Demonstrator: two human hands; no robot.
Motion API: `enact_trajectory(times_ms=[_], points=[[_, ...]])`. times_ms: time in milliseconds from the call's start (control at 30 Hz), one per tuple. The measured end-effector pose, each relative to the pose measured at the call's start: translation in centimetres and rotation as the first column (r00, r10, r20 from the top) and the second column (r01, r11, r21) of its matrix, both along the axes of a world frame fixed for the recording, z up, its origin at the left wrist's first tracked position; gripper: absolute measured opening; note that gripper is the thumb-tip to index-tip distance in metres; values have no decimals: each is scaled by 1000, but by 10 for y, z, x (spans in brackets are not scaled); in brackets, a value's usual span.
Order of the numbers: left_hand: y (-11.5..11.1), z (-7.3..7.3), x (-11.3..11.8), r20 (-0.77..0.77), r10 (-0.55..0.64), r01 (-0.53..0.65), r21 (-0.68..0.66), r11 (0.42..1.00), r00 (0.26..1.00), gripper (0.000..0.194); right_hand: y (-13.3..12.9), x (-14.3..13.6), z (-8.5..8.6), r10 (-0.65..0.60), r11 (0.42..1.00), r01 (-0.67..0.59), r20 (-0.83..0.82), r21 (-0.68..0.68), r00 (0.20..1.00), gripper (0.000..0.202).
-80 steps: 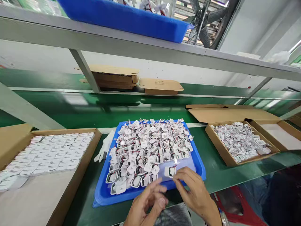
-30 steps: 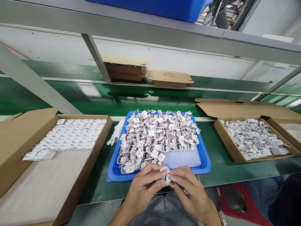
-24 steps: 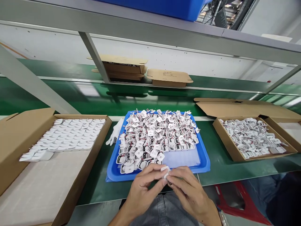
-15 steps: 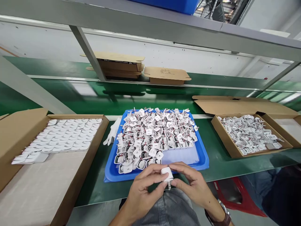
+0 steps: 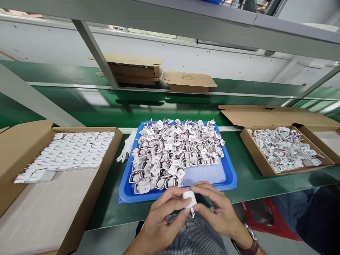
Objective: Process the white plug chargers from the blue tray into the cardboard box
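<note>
A small white plug adapter [image 5: 189, 199] with metal prongs pointing down is held between both hands, just in front of the blue tray [image 5: 230, 177]. My left hand [image 5: 166, 216] pinches it with thumb and fingers from the left. My right hand [image 5: 216, 205] grips its right side, index finger near the top and thumb near the prong end. In the tray stand many open white housings [image 5: 159, 183] with small parts and red wires showing, and white prong caps lie over them. The tray's front right part shows a pale sheet [image 5: 204, 175].
A cardboard box [image 5: 106, 161] at the left holds rows of white adapters [image 5: 77, 150]. At the right, another box [image 5: 256, 159] holds jumbled white pieces. A white glove [image 5: 126, 147] lies beside the tray. Closed boxes [image 5: 190, 79] sit on the shelf behind. A red stool [image 5: 281, 219] stands lower right.
The adapter has tilted slightly in my fingers, its prongs now showing more clearly. Both hands remain around it. The view has shifted slightly.
</note>
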State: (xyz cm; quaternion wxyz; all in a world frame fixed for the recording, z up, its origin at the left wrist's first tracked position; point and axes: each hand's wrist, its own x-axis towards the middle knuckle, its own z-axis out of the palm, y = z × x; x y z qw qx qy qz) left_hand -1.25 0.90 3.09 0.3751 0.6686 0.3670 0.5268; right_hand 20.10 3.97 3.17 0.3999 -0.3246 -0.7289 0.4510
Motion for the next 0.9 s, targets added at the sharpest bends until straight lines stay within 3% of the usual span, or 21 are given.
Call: enact_trajectory(times_ms=[200,567,733,900], points=[[-2,-4,5,-25,99,-99,-31,995,995,38,-3,3,-4,14,996,-12,18,-84,1000,49],[-1,-10,5,24,26,-24,-49,998,999,40,-6,-1,-13,-50,983,29,-110,-182,993,45],[-1,-3,3,2,47,-47,-28,999,999,41,0,2,-5,51,988,-67,-114,-142,992,46],[-2,1,-2,-73,14,-12,21,1000,997,48,4,0,11,77,990,-89,-106,-108,991,46]])
